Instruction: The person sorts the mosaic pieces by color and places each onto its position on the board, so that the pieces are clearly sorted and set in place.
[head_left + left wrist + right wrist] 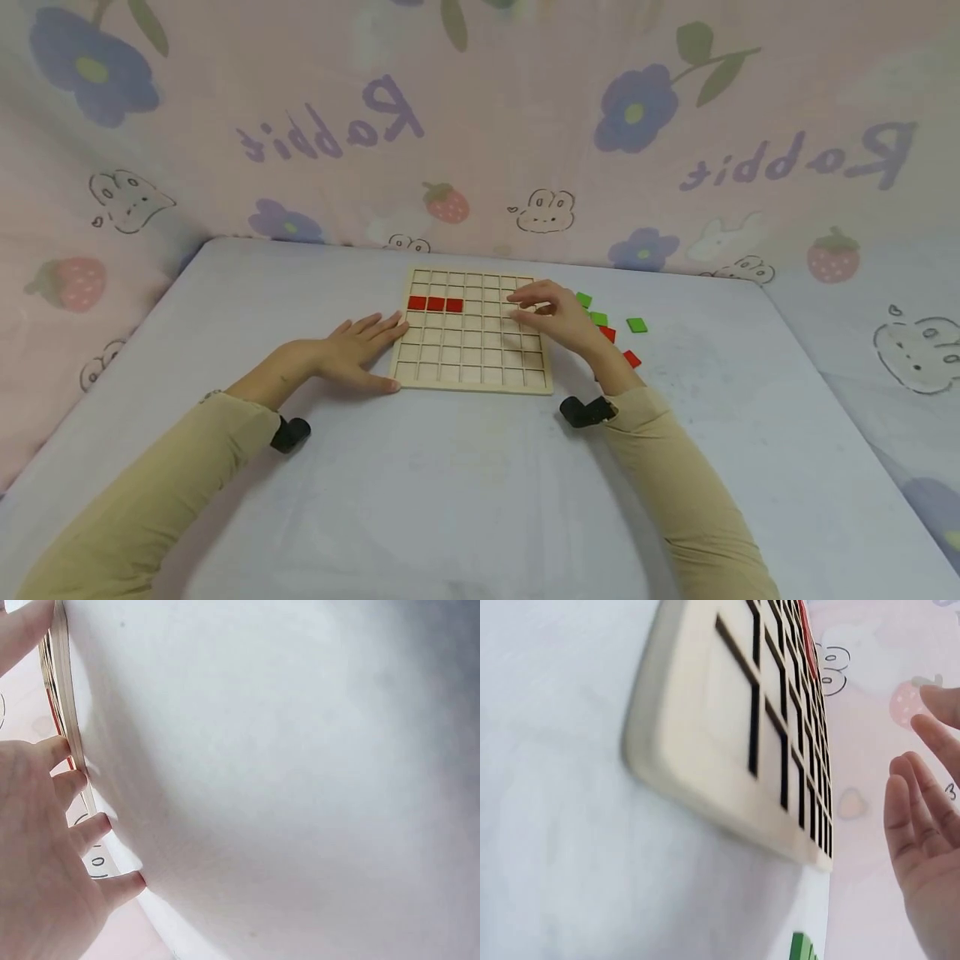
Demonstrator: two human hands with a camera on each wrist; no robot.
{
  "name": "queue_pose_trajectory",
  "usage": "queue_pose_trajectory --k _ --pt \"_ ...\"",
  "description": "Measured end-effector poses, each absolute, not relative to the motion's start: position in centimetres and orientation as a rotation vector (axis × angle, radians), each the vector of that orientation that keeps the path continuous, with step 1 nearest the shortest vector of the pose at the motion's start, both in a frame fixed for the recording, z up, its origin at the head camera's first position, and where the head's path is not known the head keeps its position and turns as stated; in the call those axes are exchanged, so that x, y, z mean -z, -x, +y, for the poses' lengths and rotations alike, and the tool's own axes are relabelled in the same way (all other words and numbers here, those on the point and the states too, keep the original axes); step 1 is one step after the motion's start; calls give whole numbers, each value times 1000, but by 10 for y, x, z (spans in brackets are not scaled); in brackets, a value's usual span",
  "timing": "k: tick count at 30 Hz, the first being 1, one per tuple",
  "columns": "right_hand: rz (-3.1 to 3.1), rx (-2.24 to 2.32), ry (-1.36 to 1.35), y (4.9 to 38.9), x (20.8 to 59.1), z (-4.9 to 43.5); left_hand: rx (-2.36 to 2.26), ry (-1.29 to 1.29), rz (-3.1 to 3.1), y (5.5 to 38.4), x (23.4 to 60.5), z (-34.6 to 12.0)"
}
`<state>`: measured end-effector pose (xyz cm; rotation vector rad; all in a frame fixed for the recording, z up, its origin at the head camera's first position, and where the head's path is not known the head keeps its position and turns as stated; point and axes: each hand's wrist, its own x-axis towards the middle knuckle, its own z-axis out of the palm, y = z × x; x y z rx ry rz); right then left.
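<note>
A wooden grid board lies on the white table, with three red square tiles side by side at the left of its second row from the far edge. My left hand is spread flat against the board's left side, thumb at the near left corner. In the left wrist view, fingertips of this hand meet the board's edge. Over the board's right side hovers my right hand, fingers loosely bent. The right wrist view shows a gap between thumb and fingers of that hand, nothing in it.
Right of the board lie loose green tiles and red tiles, some partly hidden behind the right hand. A green tile stack shows low in the right wrist view. Behind the table hangs a pink patterned cloth.
</note>
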<state>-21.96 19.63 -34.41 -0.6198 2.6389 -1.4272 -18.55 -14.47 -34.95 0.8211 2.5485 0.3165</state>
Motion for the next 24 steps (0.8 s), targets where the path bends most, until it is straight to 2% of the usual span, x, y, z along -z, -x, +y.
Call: queue_pose_trajectory --k 24 --pt "2770 1337 548 211 347 242 -301 -814 2556 185 352 -143"
